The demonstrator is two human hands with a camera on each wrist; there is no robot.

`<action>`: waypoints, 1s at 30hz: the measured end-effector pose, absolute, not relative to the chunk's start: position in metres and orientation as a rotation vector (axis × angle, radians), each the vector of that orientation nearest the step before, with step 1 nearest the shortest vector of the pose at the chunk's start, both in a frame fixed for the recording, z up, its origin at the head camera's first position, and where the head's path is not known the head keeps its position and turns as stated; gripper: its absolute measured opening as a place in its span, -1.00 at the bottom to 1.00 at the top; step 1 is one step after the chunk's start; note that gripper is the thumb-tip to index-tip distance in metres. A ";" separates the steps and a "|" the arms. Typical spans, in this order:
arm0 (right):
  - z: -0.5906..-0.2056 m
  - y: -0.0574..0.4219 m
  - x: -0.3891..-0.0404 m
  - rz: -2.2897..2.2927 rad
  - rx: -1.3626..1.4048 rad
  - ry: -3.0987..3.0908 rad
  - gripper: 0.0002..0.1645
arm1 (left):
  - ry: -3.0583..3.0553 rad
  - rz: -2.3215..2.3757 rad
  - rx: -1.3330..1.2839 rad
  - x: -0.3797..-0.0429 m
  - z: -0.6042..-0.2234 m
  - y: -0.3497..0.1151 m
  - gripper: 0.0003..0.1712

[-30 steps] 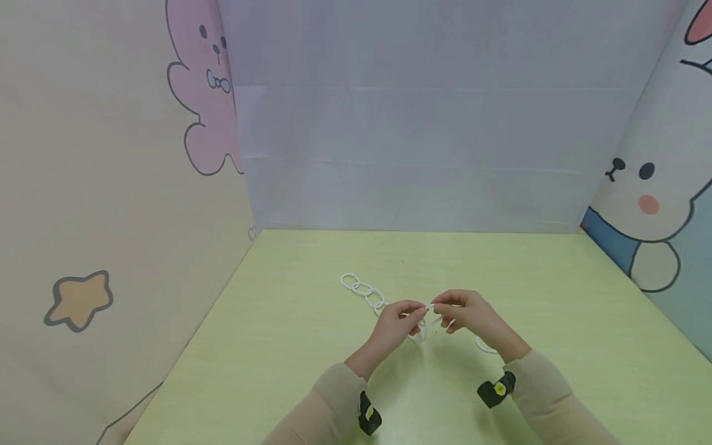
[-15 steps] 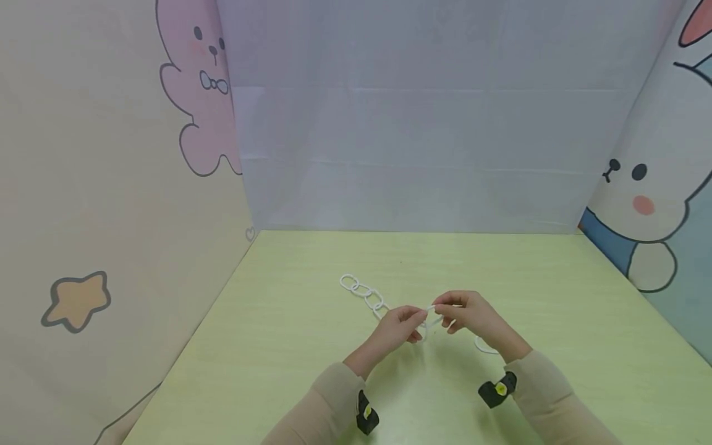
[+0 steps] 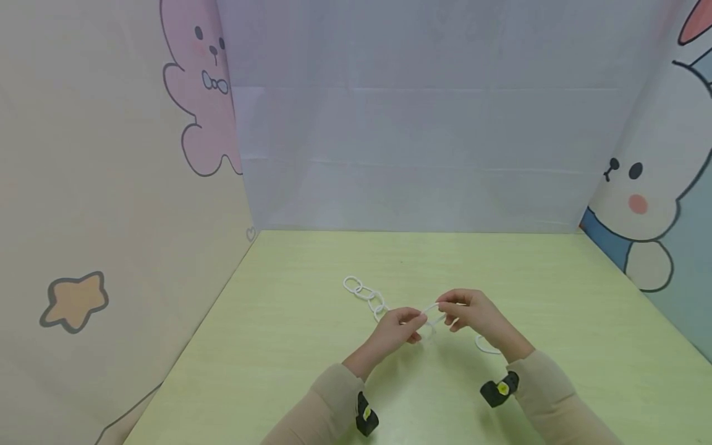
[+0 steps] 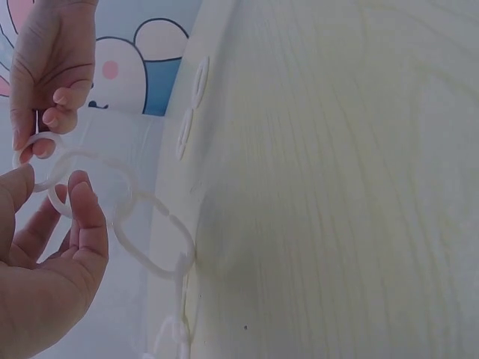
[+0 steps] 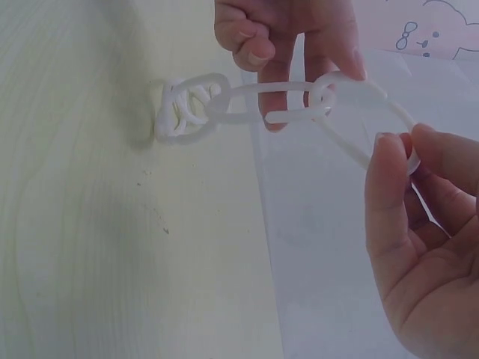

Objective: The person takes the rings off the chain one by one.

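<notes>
White oval plastic-looking chain links (image 3: 377,303) lie joined in a row, partly on the pale yellow-green, wood-grained surface (image 3: 267,371), with the chain's near end raised between my hands. My right hand (image 3: 473,314) pinches the slim white end link (image 5: 398,110) at its free tip; my left hand (image 3: 392,330) pinches the chain at the joint where that piece threads through the next link (image 5: 266,88). To the right of the chain, beside my right wrist, rests a loose white oval link (image 3: 484,350), partly hidden.

I judge this a matter of settling the joint: hold it steady with the left, turn the tip lightly with the right. The neighbouring link seems to have an opening in its side, so a hard tug could slip it free.
</notes>
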State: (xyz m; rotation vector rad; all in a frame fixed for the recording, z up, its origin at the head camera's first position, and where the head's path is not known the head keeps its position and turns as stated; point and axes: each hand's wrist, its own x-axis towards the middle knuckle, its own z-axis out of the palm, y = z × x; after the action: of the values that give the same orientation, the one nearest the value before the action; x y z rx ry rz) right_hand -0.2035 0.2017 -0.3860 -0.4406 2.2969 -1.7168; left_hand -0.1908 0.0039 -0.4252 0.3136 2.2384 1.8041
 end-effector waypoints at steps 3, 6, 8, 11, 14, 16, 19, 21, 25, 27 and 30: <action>-0.387 0.201 -0.202 -1.721 -0.433 2.300 -0.58 | 2.214 1.818 0.331 -0.189 -0.425 0.002 -0.63; -0.387 0.200 -0.201 -1.727 -0.430 2.301 -0.59 | 2.213 1.819 0.347 -0.188 -0.424 0.000 -0.65; -0.387 0.199 -0.199 -1.731 -0.425 2.301 -0.59 | 2.212 1.820 0.352 -0.188 -0.424 -0.001 -0.68; -0.386 0.198 -0.197 -1.733 -0.426 2.306 -0.61 | 2.215 1.825 0.354 -0.186 -0.423 -0.003 -0.71; -0.386 0.196 -0.196 -1.736 -0.419 2.312 -0.63 | 2.215 1.830 0.343 -0.185 -0.422 -0.004 -0.73; -0.386 0.196 -0.195 -1.737 -0.416 2.314 -0.65 | 2.223 1.836 0.335 -0.184 -0.421 -0.004 -0.74; -0.387 0.196 -0.195 -1.744 -0.413 2.313 -0.65 | 2.217 1.855 0.318 -0.185 -0.422 -0.004 -0.74; -0.388 0.196 -0.195 -1.750 -0.413 2.310 -0.63 | 2.212 1.876 0.315 -0.185 -0.423 -0.004 -0.74; -0.389 0.197 -0.195 -1.759 -0.409 2.304 -0.58 | 2.191 1.920 0.298 -0.185 -0.422 -0.003 -0.72; -0.390 0.197 -0.195 -1.760 -0.407 2.306 -0.57 | 2.188 1.933 0.287 -0.185 -0.422 -0.003 -0.72; -0.390 0.197 -0.195 -1.759 -0.403 2.310 -0.57 | 2.197 1.931 0.285 -0.186 -0.422 -0.003 -0.71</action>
State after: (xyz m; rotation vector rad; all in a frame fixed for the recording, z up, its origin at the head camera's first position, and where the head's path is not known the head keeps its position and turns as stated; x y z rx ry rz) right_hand -0.1952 0.1967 -0.3896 -0.4028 2.3095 -1.7589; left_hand -0.1855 -0.0027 -0.4220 0.2846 2.1973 1.9312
